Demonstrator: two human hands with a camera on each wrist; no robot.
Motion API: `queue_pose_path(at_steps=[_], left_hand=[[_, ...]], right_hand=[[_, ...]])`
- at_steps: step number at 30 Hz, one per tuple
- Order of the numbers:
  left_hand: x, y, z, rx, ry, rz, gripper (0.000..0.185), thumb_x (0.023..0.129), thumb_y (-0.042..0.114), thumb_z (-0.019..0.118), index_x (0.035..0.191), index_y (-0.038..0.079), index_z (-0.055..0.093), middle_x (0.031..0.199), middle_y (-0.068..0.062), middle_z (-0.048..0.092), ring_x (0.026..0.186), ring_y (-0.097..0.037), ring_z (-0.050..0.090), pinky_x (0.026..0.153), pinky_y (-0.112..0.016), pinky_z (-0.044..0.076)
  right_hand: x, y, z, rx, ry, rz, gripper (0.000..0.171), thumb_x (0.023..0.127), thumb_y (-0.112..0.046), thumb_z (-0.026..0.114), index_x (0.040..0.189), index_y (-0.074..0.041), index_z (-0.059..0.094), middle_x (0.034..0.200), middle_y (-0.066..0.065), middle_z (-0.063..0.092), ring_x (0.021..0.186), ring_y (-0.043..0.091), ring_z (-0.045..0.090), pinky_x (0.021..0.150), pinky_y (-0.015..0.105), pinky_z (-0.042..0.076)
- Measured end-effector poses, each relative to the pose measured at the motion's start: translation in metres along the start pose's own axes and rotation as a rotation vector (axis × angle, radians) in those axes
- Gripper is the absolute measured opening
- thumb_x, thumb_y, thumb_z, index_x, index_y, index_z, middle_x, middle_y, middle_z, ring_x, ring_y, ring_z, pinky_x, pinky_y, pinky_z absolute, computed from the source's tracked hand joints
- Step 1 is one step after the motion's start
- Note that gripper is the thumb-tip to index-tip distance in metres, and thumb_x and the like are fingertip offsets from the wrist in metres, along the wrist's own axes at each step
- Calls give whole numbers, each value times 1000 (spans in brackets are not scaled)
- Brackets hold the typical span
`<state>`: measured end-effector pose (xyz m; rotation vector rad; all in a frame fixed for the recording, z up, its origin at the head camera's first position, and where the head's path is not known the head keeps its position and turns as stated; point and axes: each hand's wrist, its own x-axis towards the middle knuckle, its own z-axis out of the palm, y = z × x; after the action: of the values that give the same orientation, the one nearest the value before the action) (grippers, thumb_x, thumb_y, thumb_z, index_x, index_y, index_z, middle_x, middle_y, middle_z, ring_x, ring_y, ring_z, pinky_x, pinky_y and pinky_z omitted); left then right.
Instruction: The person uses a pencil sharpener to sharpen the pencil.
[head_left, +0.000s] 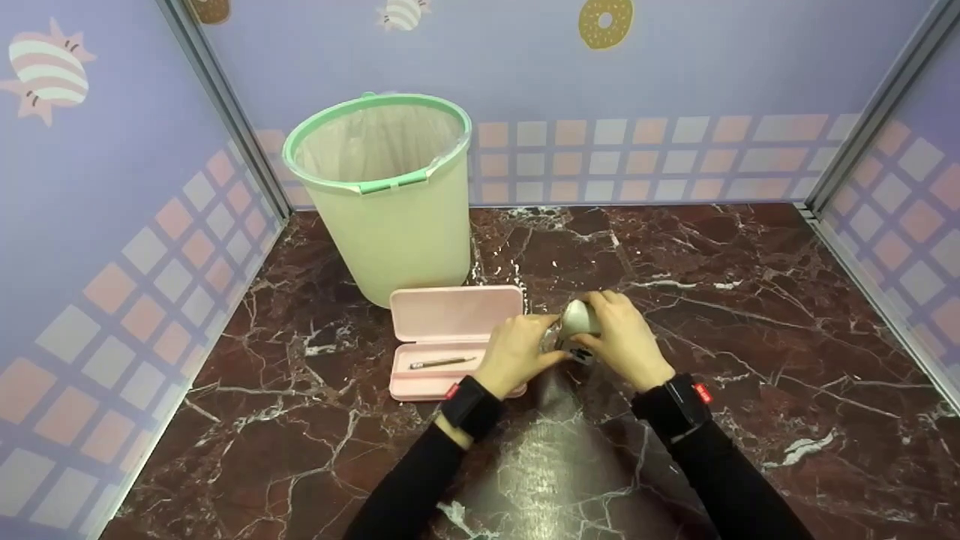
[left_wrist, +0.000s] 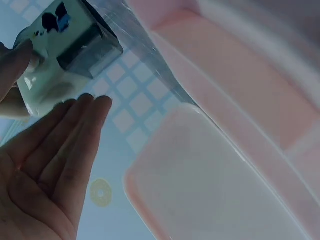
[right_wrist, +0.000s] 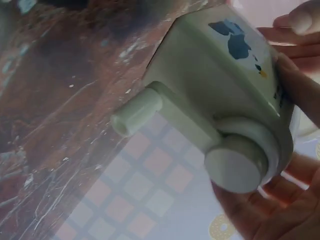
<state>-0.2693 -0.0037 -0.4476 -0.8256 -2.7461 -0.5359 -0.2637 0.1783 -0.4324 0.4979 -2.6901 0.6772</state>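
Observation:
A pale green crank pencil sharpener (head_left: 577,321) with a printed picture on its side is held up off the table in my right hand (head_left: 626,341). Its crank handle (right_wrist: 136,112) and round knob show in the right wrist view; a dark clear drawer (left_wrist: 92,52) shows in the left wrist view. Close beside the sharpener is my left hand (head_left: 517,352), fingers straight and palm turned toward it; any contact is hard to tell. Left of that hand lies an opened pink pencil case (head_left: 456,315), partly covered by it. A short pencil (head_left: 441,363) rests inside.
A pale green trash bin (head_left: 405,240) with a clear liner stands behind the pencil case. Small white specks (head_left: 517,274) dot the dark marbled tabletop (head_left: 750,322). Patterned lilac panels (head_left: 675,82) enclose the back and both sides.

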Motion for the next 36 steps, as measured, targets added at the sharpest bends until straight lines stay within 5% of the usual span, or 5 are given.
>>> queue_pose_path(at_steps=[13,21,27,33,36], left_hand=[[4,18,16,182,124,-65,76,71,51,82,127,5,59,105,-9,74,79,-21,72,61,-27,56],[7,10,19,-19,121,-50,66,71,41,85,121,5,61,103,-9,73,84,-21,71,71,-27,58],[12,-6,15,-288,70,0,62,70,34,86,122,6,64,109,-8,74,91,-21,71,81,-25,56],[13,-18,9,-540,-21,15,60,70,24,87,122,5,65,113,-9,73,100,-17,70,90,-21,54],[13,-21,8,-558,-45,9,60,71,25,87,123,7,64,114,-8,73,101,-16,69,91,-21,53]], right_hand=[[-1,-7,-9,8,134,134,48,80,-28,80,102,8,57,93,26,65,81,43,64,69,53,54],[-1,-10,-17,52,127,148,46,82,-27,79,104,9,60,96,28,68,85,43,66,74,53,54],[-3,-8,-31,130,168,-51,23,90,-2,64,112,4,57,101,26,71,88,40,69,79,51,57],[-4,-2,-42,58,81,-301,45,80,17,62,120,-2,62,117,21,64,103,37,66,89,45,57],[-3,2,-42,-24,25,-419,53,74,14,72,123,-7,66,130,21,60,116,38,61,99,46,52]])
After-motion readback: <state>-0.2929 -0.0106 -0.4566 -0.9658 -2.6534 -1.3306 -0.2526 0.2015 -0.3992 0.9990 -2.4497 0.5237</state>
